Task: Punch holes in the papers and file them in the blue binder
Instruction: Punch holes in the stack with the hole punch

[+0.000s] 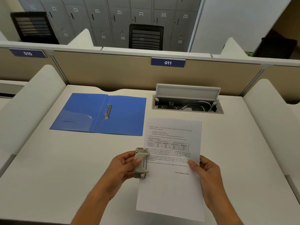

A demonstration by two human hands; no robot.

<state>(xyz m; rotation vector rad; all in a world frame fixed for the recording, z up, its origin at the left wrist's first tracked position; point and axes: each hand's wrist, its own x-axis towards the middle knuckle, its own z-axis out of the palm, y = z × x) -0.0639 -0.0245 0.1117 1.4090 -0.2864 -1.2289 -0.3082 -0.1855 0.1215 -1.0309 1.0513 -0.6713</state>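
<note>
Left grip (123, 166): bare forearm ran from the lower edge, angled up-right; fingers curled round the hole punch (141, 163), thumb pressed on its face. Right grip (206, 171): bare forearm angled up-left; thumb lay on the right edge of the paper (170, 189), fingers seemingly behind it, pinching. The two stood apart, roughly level.

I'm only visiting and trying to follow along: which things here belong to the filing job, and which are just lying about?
In the job: hole punch, gripped by the left hand on the left edge of the printed paper; right hand pinching its right edge; open blue binder.
Just there: open cable hatch with white cable; 011 label; black chair; lockers.
</note>
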